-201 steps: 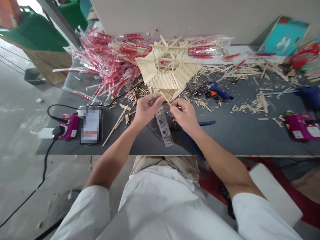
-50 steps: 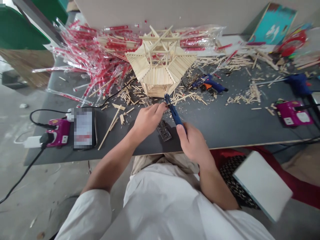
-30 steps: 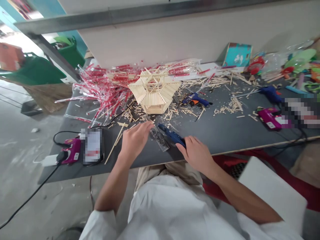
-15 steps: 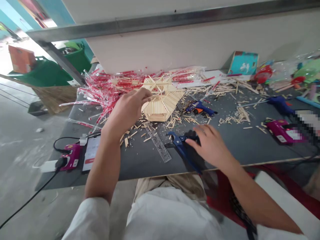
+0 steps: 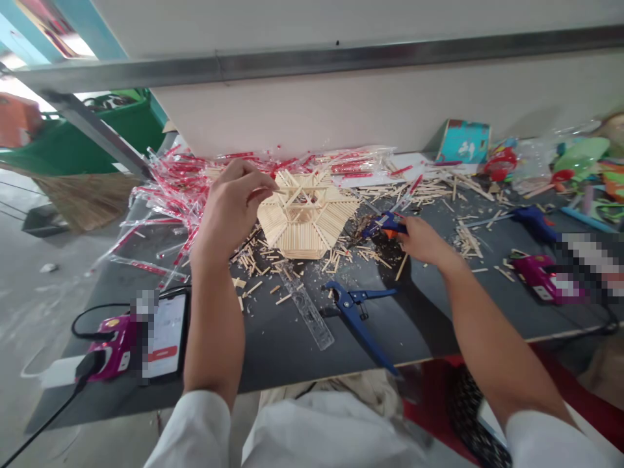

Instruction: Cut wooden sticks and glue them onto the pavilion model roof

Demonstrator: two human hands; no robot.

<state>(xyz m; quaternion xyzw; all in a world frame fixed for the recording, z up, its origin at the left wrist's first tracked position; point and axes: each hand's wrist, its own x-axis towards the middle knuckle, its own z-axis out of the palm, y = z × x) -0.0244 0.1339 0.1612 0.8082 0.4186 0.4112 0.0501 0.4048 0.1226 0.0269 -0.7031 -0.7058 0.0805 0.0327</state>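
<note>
Red wrappers (image 5: 168, 195) lie behind my left hand (image 5: 231, 208), its fingertips pinching a thin stick (image 5: 280, 192) at the upper left of the wooden model (image 5: 305, 237). Further right, the blue glue gun (image 5: 383, 224) is clamped in the fingers of my right hand (image 5: 425, 240).

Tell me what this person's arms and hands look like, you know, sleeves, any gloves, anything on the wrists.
Short, white fabric sleeves, with no markings visible. The left hand and right hand are both ungloved, and no watch or bracelet shows.

The ruler (image 5: 308, 311) lies before the stick model (image 5: 306, 238), left of the cutter (image 5: 361, 327).
</note>
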